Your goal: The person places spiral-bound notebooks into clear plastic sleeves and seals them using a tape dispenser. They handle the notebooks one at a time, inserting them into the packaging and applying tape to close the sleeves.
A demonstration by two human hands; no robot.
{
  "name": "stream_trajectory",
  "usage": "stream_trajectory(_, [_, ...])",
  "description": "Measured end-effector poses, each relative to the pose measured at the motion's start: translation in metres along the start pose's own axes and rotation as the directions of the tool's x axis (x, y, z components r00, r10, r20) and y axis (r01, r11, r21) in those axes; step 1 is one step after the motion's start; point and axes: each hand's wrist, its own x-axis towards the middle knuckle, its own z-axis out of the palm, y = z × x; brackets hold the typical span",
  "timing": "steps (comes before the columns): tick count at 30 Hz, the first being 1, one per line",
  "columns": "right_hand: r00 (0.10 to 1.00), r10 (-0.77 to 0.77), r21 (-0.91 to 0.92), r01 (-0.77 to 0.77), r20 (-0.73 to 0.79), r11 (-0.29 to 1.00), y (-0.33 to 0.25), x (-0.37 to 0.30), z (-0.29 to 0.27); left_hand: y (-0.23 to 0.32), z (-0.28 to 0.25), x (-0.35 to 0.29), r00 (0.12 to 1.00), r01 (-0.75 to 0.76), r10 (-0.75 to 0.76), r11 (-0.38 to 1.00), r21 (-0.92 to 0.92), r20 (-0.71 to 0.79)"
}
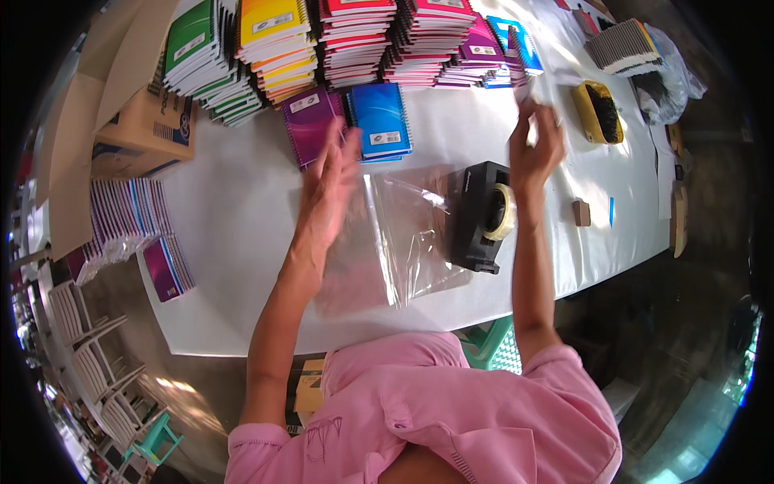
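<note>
My left hand [329, 187] hangs blurred over the white table [234, 242], fingers apart, just below a purple spiral notebook [308, 123] and a blue one [380, 121]. It overlaps the left edge of a clear plastic bag [407, 242] lying flat on the table; whether it touches the bag I cannot tell. My right hand [535, 143] is raised beyond a black tape dispenser [481, 216], fingers pinched on what looks like a small clear strip of tape.
Stacks of green, yellow, red, pink and purple notebooks [274, 48] line the far edge. A cardboard box [145, 121] stands at left, with wrapped notebooks [133, 218] beside it. A yellow brush [598, 111] and a small brown block [581, 213] lie at right.
</note>
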Motion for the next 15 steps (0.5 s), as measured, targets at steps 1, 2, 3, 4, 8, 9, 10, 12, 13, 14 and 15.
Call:
stream_trajectory(1, [1.0,-0.019,0.079,0.019,-0.004,0.997,-0.032,-0.022,-0.012,-0.001,0.006,0.002,0.99,0.126,-0.098,0.94,-0.318,0.103])
stream_trajectory(2, [0.965,-0.093,0.041,0.086,0.246,0.995,-0.058,-0.051,-0.021,0.0,0.007,0.002,0.961,0.26,-0.15,0.769,-0.584,0.231])
stream_trajectory(3, [0.914,-0.251,0.232,0.181,0.319,0.956,-0.076,-0.073,-0.017,-0.001,0.002,-0.001,0.973,0.23,-0.198,0.821,-0.523,0.117])
stream_trajectory(4, [0.811,-0.423,0.298,0.32,0.403,0.899,-0.102,-0.081,-0.012,-0.005,-0.004,-0.002,0.97,0.218,-0.241,0.864,-0.454,0.008])
stream_trajectory(8, [0.925,0.084,0.441,-0.255,0.372,0.86,-0.084,-0.069,0.053,0.001,-0.05,-0.019,0.973,0.127,-0.19,0.917,-0.379,-0.134])
stream_trajectory(9, [0.949,0.201,0.353,-0.279,0.242,0.893,-0.069,-0.06,0.084,0.004,-0.054,-0.024,0.978,0.066,-0.137,0.917,-0.394,-0.155])
stream_trajectory(10, [0.933,0.257,0.145,-0.298,0.251,0.943,-0.053,-0.065,0.113,0.009,-0.057,-0.025,0.979,0.075,-0.138,0.929,-0.364,-0.148])
stream_trajectory(12, [0.895,0.329,-0.048,-0.331,0.302,0.943,-0.046,-0.069,0.137,0.016,-0.072,-0.029,0.979,0.066,-0.121,0.951,-0.303,-0.166])
stream_trajectory(13, [0.87,0.348,-0.039,-0.358,0.349,0.933,-0.047,-0.066,0.138,0.019,-0.08,-0.034,0.977,0.057,-0.11,0.96,-0.275,-0.181])
stream_trajectory(14, [0.845,0.366,-0.037,-0.382,0.39,0.923,-0.043,-0.062,0.139,0.018,-0.088,-0.036,0.977,0.058,-0.108,0.964,-0.259,-0.182])
stream_trajectory(15, [0.878,0.377,0.041,-0.406,0.295,0.913,-0.039,-0.06,0.138,0.017,-0.094,-0.038,0.978,0.062,-0.107,0.968,-0.242,-0.18])
